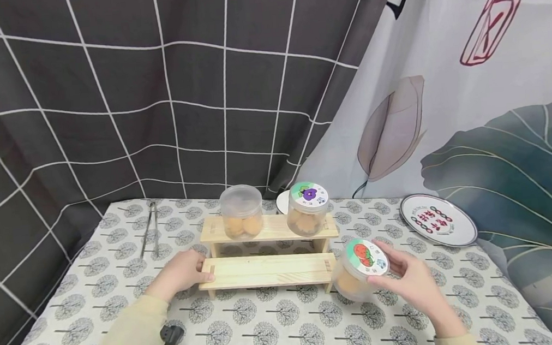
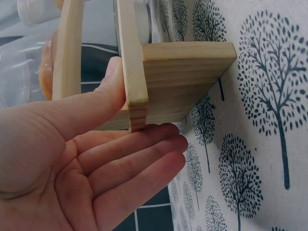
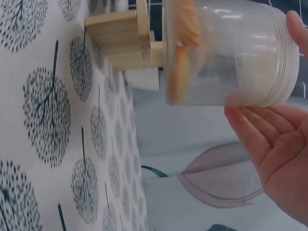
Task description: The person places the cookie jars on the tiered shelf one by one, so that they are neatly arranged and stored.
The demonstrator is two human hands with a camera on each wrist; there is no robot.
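At the middle of the table stands a two-step wooden display rack (image 1: 270, 271). My left hand (image 1: 178, 271) pinches the left end of its lower step; the left wrist view shows the thumb on one face of the board (image 2: 133, 67) and the other fingers stretched out past its end. Off the rack's right end, my right hand (image 1: 410, 278) holds a clear jar (image 1: 350, 285) by its upper part, tilted, with red fruit on its lid. Tan baked pieces (image 3: 180, 72) lie in the bottom of this jar, which is raised off the cloth in the right wrist view.
Two more jars stand on the upper step: one with a plain lid (image 1: 241, 211), one with a purple-flower lid (image 1: 307, 208). Metal tongs (image 1: 149, 230) lie at the back left. A printed plate (image 1: 439, 219) sits at the right, and a small black object (image 1: 172, 335) near my left sleeve.
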